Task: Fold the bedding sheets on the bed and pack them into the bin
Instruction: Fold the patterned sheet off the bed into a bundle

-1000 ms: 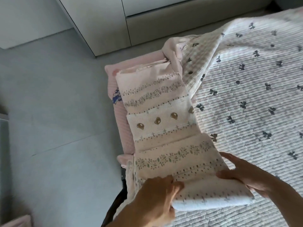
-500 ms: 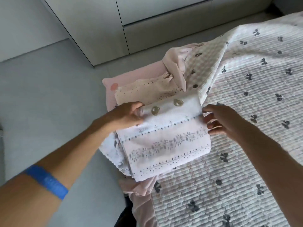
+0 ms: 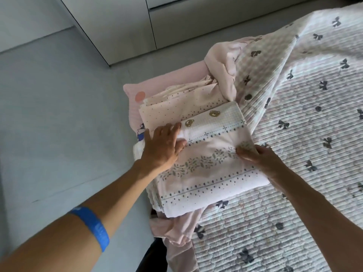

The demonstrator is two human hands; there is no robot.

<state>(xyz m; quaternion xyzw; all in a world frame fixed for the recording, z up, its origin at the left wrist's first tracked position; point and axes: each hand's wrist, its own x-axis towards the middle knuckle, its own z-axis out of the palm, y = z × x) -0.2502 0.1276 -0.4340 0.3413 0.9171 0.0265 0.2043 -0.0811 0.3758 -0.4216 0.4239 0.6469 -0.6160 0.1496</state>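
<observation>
A folded pink sheet (image 3: pixel 208 169) with leaf bands, dots and bear prints lies at the bed's left edge, on top of another folded dotted pink sheet (image 3: pixel 176 107). My left hand (image 3: pixel 163 146) lies with fingers spread on the folded sheet's left end, thumb side pressing at its edge. My right hand (image 3: pixel 255 156) touches the sheet's right side with fingertips bent down onto the cloth. A pink bin (image 3: pixel 131 103) sits on the floor against the bed, mostly hidden under the sheets.
The bed carries a white ribbed quilt (image 3: pixel 294 134) with dark bows; its corner is turned back, showing a pink lining (image 3: pixel 225 69). Grey floor (image 3: pixel 59 114) lies to the left, white cabinets (image 3: pixel 127 20) at the back. Pink fabric (image 3: pixel 176 232) hangs off the bed edge.
The long sheet has been folded in half away from me into a shorter stack. Both hands then slid onto its top, left and right, and now rest there.
</observation>
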